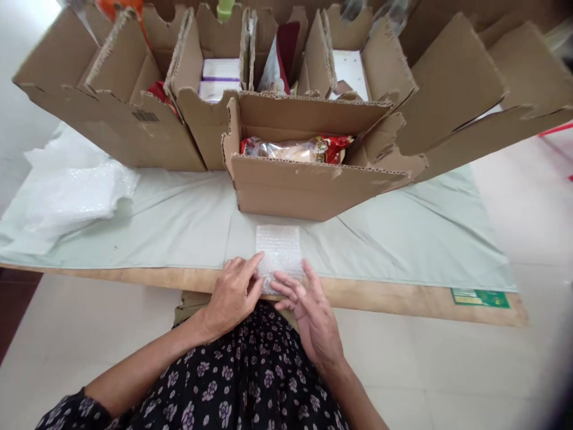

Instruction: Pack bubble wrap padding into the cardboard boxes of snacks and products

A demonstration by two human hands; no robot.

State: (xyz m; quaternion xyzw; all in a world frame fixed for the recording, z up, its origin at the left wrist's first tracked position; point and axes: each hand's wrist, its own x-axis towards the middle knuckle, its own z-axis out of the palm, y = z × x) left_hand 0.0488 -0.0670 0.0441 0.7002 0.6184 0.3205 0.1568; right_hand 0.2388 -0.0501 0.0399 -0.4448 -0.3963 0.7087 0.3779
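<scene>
A small folded piece of bubble wrap [280, 248] lies flat at the table's front edge, its lower end reaching over the wooden rim. At its left side is my left hand [233, 289], with forefinger and thumb apart and their tips touching the wrap's edge; the other fingers are bent and partly hidden. My right hand [313, 310] is tilted on its side at the lower right corner, fingers spread, with some fingertips over the wrap. Neither hand visibly grips it. Whether anything is inside the wrap, I cannot tell.
Just beyond the wrap stands a low cardboard box [286, 185] holding red and clear packets [295, 150]. Behind it runs a row of cut cardboard bins [138, 137] with boxes and bags. More bubble wrap [76, 191] is heaped at left on the pale green cloth [188, 221].
</scene>
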